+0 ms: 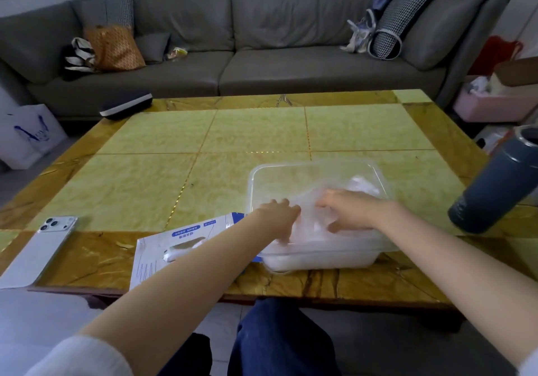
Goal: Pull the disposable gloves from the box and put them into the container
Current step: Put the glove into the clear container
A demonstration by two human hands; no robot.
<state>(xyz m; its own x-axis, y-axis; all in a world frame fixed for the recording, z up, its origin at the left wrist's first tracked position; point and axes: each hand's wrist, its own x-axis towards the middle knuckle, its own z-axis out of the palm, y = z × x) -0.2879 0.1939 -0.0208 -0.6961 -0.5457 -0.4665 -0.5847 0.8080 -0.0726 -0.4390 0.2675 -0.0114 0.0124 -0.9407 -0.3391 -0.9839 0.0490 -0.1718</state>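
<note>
Head view.
- Left hand (278, 215): forearm stretched over the box (177, 247), fingers curled onto the gloves (320, 258) at the container (314, 166) edge.
- Right hand (348, 212): inside the container, on the gloves. It is blurred, so its grip cannot be told.
- Container and box: side by side on the table (233, 131).
</note>
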